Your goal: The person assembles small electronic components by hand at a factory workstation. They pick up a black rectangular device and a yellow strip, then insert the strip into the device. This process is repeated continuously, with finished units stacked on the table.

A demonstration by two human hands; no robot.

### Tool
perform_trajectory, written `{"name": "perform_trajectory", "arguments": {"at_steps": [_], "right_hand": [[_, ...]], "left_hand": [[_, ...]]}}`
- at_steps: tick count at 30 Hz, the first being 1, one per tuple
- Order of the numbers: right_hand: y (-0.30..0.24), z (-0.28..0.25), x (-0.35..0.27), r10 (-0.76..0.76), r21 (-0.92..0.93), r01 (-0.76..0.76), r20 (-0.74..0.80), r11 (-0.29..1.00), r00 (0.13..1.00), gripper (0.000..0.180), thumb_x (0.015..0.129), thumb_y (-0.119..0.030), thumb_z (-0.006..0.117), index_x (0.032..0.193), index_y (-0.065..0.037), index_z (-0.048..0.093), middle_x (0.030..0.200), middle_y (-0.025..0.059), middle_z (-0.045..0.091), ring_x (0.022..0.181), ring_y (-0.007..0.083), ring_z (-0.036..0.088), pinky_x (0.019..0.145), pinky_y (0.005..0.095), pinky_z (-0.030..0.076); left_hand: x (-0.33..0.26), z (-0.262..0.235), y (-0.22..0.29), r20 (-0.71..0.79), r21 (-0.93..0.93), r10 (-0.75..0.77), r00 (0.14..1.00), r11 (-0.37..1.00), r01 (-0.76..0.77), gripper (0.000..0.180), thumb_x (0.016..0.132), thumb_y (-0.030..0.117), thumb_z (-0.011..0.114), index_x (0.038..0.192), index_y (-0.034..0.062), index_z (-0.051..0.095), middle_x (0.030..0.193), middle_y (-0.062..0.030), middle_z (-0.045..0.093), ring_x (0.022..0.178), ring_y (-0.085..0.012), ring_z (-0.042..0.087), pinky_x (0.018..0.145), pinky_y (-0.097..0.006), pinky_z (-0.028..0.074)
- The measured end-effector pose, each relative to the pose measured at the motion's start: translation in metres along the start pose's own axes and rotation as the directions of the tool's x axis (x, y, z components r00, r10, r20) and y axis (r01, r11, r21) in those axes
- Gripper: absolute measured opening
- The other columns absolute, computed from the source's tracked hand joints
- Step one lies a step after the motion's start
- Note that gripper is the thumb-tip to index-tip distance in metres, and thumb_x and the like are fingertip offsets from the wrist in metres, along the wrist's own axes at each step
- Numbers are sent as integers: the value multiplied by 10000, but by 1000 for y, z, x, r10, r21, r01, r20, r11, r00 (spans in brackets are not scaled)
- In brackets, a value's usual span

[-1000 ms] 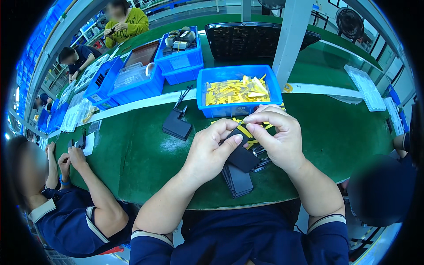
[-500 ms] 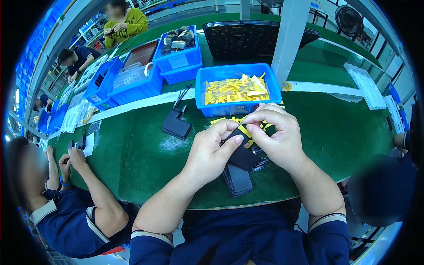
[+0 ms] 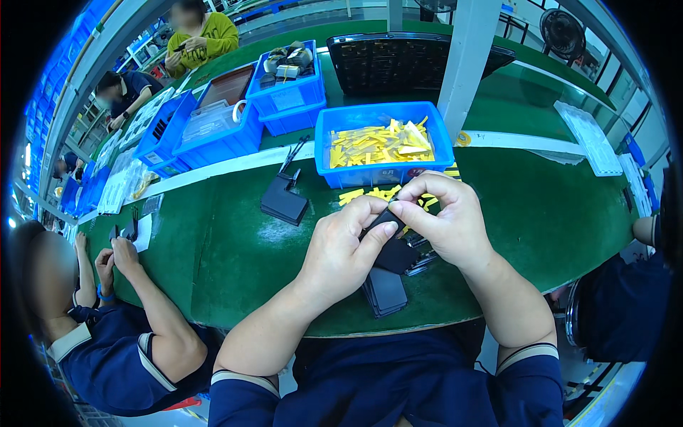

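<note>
In front of me, my left hand (image 3: 345,238) pinches a small black flat piece (image 3: 385,219) between thumb and fingers. My right hand (image 3: 449,217) is closed at the upper end of the same piece, thumb and forefinger pressed together; its fingertips partly hide that end. Below my hands lie another black piece (image 3: 397,256) and a stack of black flat plates (image 3: 386,293) near the table edge. Thin dark parts with metallic glints (image 3: 422,263) lie beside them, partly covered by my right hand. Loose yellow strips (image 3: 384,193) are scattered just beyond my fingers.
A blue bin (image 3: 331,178) of yellow strips stands beyond my hands. Left of them is a stack of black L-shaped pieces (image 3: 283,204). More blue bins (image 3: 220,146) line the far left, and a grey post (image 3: 466,64) rises behind. A co-worker (image 3: 135,334) sits at my left.
The black piece has turned in my fingers, and the yellow strip seen against it no longer shows. My right hand has shifted slightly. The person at the right has moved, exposing a stool.
</note>
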State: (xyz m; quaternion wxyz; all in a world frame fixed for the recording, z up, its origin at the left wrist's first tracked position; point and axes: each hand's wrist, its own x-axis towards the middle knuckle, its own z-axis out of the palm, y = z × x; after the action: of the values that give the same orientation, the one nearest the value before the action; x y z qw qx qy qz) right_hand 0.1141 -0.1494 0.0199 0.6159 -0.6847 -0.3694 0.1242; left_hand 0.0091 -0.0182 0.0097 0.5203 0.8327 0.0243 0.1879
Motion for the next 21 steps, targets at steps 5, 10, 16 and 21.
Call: {"name": "perform_trajectory", "arguments": {"at_steps": [5, 10, 16, 21], "right_hand": [[3, -3, -1, -35, -66, 38, 43, 997, 998, 114, 744, -96, 681, 779, -8, 618, 761, 50, 617, 707, 122, 594, 662, 283, 472], [4, -7, 0, -106, -80, 111, 61, 991, 992, 119, 738, -82, 663, 818, -12, 609, 769, 58, 618, 730, 152, 599, 684, 290, 470], [5, -6, 2, -445, -361, 421, 18, 832, 895, 185, 662, -25, 681, 835, -40, 617, 837, 85, 614, 812, 249, 591, 785, 362, 460], [1, -2, -1, -709, -623, 578, 52, 527, 703, 216, 595, -8, 728, 776, -60, 621, 973, 89, 596, 990, 300, 561, 904, 475, 420]], "left_hand": [[-1, 2, 1, -29, 52, 53, 998, 997, -52, 169, 870, 85, 599, 996, -20, 558, 754, -34, 639, 673, -45, 536, 604, -207, 423], [-2, 3, 0, -118, 74, 101, 988, 993, -92, 174, 859, 91, 610, 990, -17, 572, 787, -48, 664, 703, -63, 576, 655, -215, 443], [-2, 5, -1, -107, -186, -76, 991, 981, 55, 203, 880, 67, 588, 1057, -23, 545, 882, -57, 672, 774, -48, 569, 717, -195, 435], [-3, 7, -6, -146, -229, -79, 986, 973, 44, 253, 885, 45, 584, 1112, -20, 493, 885, -49, 658, 795, -36, 554, 695, -183, 429]]}}
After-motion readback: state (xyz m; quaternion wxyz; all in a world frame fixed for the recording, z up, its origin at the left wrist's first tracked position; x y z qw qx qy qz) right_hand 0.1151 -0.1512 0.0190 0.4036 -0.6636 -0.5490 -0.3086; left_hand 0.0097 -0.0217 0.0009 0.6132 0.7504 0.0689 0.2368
